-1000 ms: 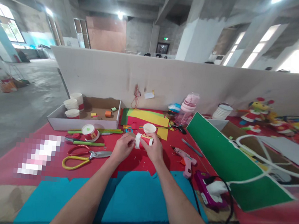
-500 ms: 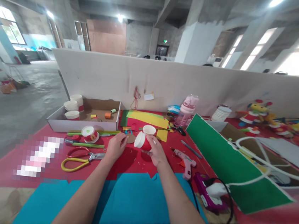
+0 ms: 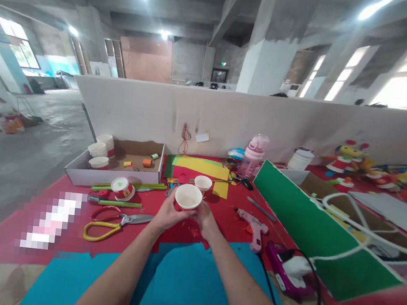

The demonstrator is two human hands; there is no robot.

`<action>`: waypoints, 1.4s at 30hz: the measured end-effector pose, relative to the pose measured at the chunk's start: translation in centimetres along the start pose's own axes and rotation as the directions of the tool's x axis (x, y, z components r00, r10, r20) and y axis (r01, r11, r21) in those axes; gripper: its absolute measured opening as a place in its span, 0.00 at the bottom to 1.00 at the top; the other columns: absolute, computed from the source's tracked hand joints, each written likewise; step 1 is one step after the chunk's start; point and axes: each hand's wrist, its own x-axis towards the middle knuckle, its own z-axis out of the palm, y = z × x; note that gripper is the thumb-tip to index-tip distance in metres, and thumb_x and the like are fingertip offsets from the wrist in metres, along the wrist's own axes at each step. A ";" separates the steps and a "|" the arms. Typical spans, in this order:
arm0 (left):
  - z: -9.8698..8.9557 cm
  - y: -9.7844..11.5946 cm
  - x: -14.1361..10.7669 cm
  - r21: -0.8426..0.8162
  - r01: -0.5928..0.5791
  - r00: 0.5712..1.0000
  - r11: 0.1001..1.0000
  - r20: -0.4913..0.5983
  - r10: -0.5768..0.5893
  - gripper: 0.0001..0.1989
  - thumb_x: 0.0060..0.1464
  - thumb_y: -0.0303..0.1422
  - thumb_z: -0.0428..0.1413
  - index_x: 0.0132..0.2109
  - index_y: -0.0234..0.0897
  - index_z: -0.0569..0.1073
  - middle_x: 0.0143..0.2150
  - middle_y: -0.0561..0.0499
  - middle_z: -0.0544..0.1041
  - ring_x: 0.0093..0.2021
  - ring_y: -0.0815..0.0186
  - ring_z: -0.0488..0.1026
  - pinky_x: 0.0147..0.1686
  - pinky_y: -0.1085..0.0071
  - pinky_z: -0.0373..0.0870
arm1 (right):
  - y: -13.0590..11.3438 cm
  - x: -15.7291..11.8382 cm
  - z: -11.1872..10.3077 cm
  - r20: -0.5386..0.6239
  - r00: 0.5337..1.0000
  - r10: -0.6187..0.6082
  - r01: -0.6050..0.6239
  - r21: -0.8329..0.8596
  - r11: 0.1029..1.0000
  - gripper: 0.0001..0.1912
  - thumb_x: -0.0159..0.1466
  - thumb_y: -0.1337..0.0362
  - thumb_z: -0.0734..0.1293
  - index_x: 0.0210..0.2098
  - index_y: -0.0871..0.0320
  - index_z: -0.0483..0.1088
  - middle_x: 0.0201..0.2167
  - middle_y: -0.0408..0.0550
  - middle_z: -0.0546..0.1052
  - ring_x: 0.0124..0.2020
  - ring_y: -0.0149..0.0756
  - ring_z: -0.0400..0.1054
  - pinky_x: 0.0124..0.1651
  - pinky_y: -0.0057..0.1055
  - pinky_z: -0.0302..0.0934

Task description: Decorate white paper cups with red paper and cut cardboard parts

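A paper cup (image 3: 188, 197) stands upright between my hands, its wide white mouth facing up toward me. My left hand (image 3: 170, 214) is closed round the cup's left side, with the thumb near the rim. From the other side my right hand (image 3: 204, 217) grips it too, its fingers partly hidden behind the cup. Just behind sits a second paper cup (image 3: 203, 183) on the red table covering. To the left lie large scissors (image 3: 123, 221) with red and yellow handles. A pink glue gun (image 3: 252, 228) rests to the right.
A shallow box (image 3: 113, 179) with several paper cups stands back left. An upturned cup (image 3: 122, 188) is in front of it. Coloured paper strips (image 3: 198, 165) lie at the back. On the right are a green-sided box (image 3: 311, 232) and a purple power strip (image 3: 287, 273) with cables.
The cup, tilted sideways in my right hand before, now stands upright. My left hand has come right from beside the cardboard disc and taken hold of the cup.
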 end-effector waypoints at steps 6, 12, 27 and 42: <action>-1.0 -0.5 0.2 0.549 -0.110 0.986 0.829 -0.043 0.159 0.27 0.43 0.25 0.58 0.53 0.40 0.64 0.49 0.45 0.70 0.49 0.57 0.68 0.49 0.62 0.66 | -1.5 -0.6 -0.5 -0.088 0.873 -0.480 0.414 -0.386 0.824 0.17 0.63 0.50 0.60 0.33 0.57 0.70 0.28 0.45 0.73 0.29 0.34 0.65 0.31 0.27 0.60; -0.8 -0.8 -0.1 0.808 -0.094 0.990 0.582 0.011 0.144 0.30 0.47 0.28 0.57 0.58 0.41 0.60 0.52 0.43 0.67 0.52 0.53 0.65 0.49 0.59 0.64 | -1.8 -1.3 0.4 0.108 0.873 -0.475 0.459 -0.506 0.730 0.14 0.61 0.53 0.64 0.35 0.58 0.71 0.30 0.46 0.75 0.30 0.35 0.66 0.33 0.28 0.60; 0.0 -0.4 -0.3 0.721 0.022 0.999 0.693 0.019 -0.051 0.28 0.42 0.29 0.59 0.53 0.40 0.63 0.49 0.43 0.71 0.49 0.54 0.68 0.44 0.63 0.63 | -1.5 -1.5 0.3 0.240 0.808 -0.539 0.558 -0.609 0.564 0.12 0.65 0.58 0.59 0.29 0.54 0.69 0.29 0.46 0.71 0.33 0.37 0.63 0.37 0.30 0.56; 0.6 -0.7 -0.6 0.757 0.087 0.996 0.648 -0.066 -0.057 0.30 0.43 0.32 0.60 0.55 0.38 0.62 0.47 0.41 0.72 0.48 0.51 0.67 0.44 0.61 0.62 | -1.7 -0.8 0.0 0.113 0.886 -0.450 0.442 -0.501 0.744 0.19 0.65 0.51 0.57 0.29 0.55 0.70 0.29 0.47 0.73 0.34 0.39 0.65 0.39 0.32 0.58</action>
